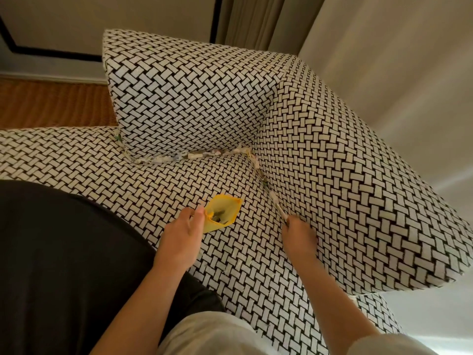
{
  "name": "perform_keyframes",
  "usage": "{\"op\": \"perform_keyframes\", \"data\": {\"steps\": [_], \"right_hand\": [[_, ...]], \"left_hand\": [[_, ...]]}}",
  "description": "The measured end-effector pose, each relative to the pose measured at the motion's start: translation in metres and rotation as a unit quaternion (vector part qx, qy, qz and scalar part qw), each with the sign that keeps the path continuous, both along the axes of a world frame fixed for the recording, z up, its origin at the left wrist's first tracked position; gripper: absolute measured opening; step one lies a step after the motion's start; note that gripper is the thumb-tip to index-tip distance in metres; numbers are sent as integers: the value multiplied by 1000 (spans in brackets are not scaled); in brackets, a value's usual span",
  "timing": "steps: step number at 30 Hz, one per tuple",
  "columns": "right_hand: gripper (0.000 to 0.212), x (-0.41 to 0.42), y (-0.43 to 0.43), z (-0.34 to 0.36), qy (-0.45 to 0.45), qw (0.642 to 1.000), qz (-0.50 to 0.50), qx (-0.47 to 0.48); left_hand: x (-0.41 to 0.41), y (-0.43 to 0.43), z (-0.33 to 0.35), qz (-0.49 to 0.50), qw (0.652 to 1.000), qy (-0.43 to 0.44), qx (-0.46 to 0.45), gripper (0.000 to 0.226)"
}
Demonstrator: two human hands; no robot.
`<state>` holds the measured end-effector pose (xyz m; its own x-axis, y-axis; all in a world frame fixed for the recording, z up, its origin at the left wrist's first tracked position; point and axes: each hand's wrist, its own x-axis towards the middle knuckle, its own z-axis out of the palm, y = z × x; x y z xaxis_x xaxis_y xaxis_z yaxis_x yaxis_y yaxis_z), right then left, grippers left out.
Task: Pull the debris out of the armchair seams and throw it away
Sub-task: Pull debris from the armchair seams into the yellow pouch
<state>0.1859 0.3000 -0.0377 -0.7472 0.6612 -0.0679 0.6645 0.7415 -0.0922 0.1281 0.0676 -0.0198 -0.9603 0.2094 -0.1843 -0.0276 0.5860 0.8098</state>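
Note:
The armchair (194,103) is covered in black-and-white woven-pattern fabric. Pale scraps of debris (197,155) fill the seam between seat and backrest and run down the seam along the right armrest (266,184). My left hand (183,233) pinches the edge of a small yellow bag (222,212), held open above the seat, with dark bits inside. My right hand (298,234) grips a thin metal tool (281,212), apparently tweezers, whose tip is in the right seam at a pale scrap.
A dark cushion or cloth (64,252) lies at the left of the seat. Behind the chair are a woven orange-brown surface (51,103), a wall and curtains (253,21). The right armrest (358,188) rises beside my right hand.

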Motion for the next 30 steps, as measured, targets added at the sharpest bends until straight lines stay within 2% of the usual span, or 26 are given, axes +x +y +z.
{"op": "perform_keyframes", "data": {"steps": [4, 6, 8, 10, 12, 14, 17, 19, 21, 23, 26, 30], "right_hand": [[21, -10, 0, 1, -37, 999, -22, 10], [19, -14, -1, 2, -56, 998, -31, 5], [19, -19, -1, 5, -77, 997, -29, 11], [20, -24, -2, 9, -98, 995, -21, 22], [21, -29, -2, 11, -105, 994, -11, 27], [21, -30, -3, 13, -104, 994, -5, 31], [18, -26, -3, 13, -80, 996, -8, 48], [19, -23, -3, 16, -28, 999, 10, 43], [23, -21, -8, 26, 53, 996, 60, -27], [24, -17, -23, 44, 119, 975, 113, -147], [17, -6, -54, 68, 164, 936, 164, -265], [14, 6, -77, 67, 164, 913, 196, -317]], "left_hand": [[-1, -2, -3, 6, 999, -32, -8, 60], [-2, -3, -6, -21, 999, -23, -29, 65], [-3, -5, -8, -45, 998, -9, -37, 84], [0, -6, -6, -43, 997, -57, -6, 105], [2, -7, -4, -47, 995, -87, -4, 115], [3, -8, -4, -50, 995, -87, -13, 108], [2, -8, -4, -43, 995, -85, -17, 74], [3, -8, -5, -56, 994, -89, -28, 70], [4, -8, -6, -78, 991, -96, -44, 77], [5, -8, -5, -103, 988, -93, -64, 79], [6, -7, -1, -116, 987, -71, -80, 59], [7, -7, 6, -120, 981, 40, -144, 36]]}}
